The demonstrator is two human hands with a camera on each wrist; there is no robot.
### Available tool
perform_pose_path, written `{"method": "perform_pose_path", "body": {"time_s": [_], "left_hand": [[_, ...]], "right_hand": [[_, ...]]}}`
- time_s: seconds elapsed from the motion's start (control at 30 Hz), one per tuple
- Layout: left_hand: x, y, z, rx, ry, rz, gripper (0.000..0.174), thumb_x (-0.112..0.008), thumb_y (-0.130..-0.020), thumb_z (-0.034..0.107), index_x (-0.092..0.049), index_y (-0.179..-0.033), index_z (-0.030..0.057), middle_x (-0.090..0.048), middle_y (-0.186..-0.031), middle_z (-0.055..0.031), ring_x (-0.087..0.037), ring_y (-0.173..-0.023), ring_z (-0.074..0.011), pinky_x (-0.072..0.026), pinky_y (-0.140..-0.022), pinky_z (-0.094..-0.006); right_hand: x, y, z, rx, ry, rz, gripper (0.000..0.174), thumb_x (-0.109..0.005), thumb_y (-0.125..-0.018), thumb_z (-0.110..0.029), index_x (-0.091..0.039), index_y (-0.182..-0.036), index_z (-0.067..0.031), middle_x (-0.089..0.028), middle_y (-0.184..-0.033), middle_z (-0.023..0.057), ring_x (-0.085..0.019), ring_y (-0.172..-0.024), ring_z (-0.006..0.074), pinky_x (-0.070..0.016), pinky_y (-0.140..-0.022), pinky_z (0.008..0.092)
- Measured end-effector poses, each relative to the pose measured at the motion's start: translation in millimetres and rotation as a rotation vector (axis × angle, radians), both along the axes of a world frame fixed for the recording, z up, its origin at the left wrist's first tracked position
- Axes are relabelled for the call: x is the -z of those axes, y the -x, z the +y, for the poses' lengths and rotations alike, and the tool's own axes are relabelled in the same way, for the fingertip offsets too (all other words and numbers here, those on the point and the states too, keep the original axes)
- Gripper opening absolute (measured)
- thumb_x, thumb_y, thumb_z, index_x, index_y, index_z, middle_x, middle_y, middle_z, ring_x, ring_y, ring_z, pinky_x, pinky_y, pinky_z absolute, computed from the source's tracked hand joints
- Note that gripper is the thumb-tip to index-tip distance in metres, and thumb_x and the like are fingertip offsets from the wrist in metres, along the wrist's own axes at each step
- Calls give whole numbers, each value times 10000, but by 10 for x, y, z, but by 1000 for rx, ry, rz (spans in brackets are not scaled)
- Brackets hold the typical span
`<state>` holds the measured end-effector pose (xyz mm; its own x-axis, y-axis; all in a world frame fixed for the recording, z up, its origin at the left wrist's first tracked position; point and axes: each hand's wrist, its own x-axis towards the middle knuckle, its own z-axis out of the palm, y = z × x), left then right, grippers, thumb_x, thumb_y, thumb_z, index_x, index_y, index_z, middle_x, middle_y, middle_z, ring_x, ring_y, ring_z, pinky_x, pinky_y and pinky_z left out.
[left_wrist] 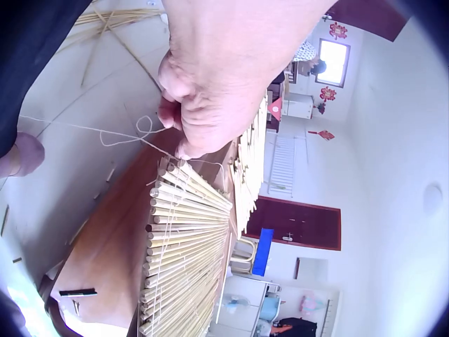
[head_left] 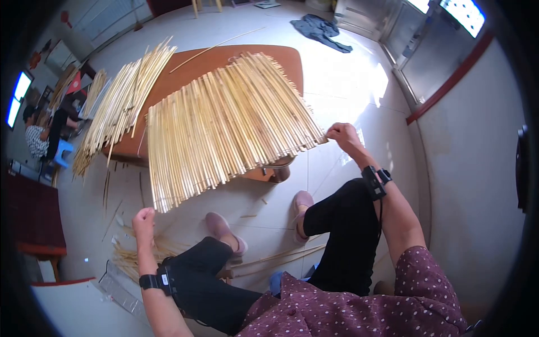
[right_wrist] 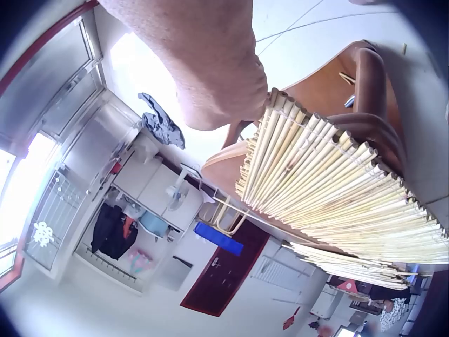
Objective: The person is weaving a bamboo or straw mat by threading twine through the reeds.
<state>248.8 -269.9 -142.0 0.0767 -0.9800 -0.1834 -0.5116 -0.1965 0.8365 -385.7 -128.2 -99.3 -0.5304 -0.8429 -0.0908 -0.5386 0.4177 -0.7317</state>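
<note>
A mat of straw-coloured reed stalks (head_left: 224,118), bound with thin string near its edges, lies over a brown table (head_left: 275,53) and juts past its near side. My left hand (head_left: 144,223) pinches the mat's near left corner. In the left wrist view, a loose loop of white string (left_wrist: 144,126) trails from beside those fingertips. At the near right corner, my right hand (head_left: 343,136) grips the mat's edge between thumb and fingers. The right wrist view shows the cut stalk ends, while the right fingertips are mostly hidden behind the hand.
Loose reeds (head_left: 129,90) are heaped on the table's left side, and a single stalk (head_left: 216,50) lies at the back. More reeds (head_left: 135,255) lie on the floor near my feet. A dark cloth (head_left: 320,32) lies on the tiles. Another person (head_left: 39,132) sits far left.
</note>
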Motion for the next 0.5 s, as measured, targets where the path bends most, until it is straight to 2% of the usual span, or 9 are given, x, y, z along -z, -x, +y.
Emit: {"method": "perform_pose_path", "body": {"time_s": [0.2,0.27,0.37,0.5], "left_hand": [[-99,129,41,-16,22,-16,182,-639,-890,142,-680,-981,-10,-603,-765,25,-468,-590,-49,-385,-526,-204],[-94,134,45,-20,25,-4,182,-638,-891,138,-678,-985,-13,-598,-760,25,-466,-586,-48,-380,-519,-203],[-76,114,28,-6,26,46,179,-640,-894,124,-676,-991,-22,-613,-768,20,-453,-597,-48,-377,-539,-213],[21,68,-10,-8,45,46,177,-644,-889,134,-676,-983,-13,-599,-738,28,-464,-572,-45,-373,-506,-201]], "right_hand": [[19,18,-1,26,-36,6,149,-640,-837,-122,-716,-872,1,-634,-721,78,-555,-674,157,-462,-635,310],[50,25,12,35,-17,-34,156,-632,-803,-121,-726,-838,-2,-666,-722,130,-599,-669,193,-491,-651,331],[86,56,24,24,3,-36,157,-618,-807,-114,-725,-835,-3,-668,-722,128,-608,-680,196,-494,-656,334],[138,84,20,2,-2,-48,169,-606,-809,-119,-725,-843,-4,-674,-726,129,-616,-677,204,-496,-659,339]]}}
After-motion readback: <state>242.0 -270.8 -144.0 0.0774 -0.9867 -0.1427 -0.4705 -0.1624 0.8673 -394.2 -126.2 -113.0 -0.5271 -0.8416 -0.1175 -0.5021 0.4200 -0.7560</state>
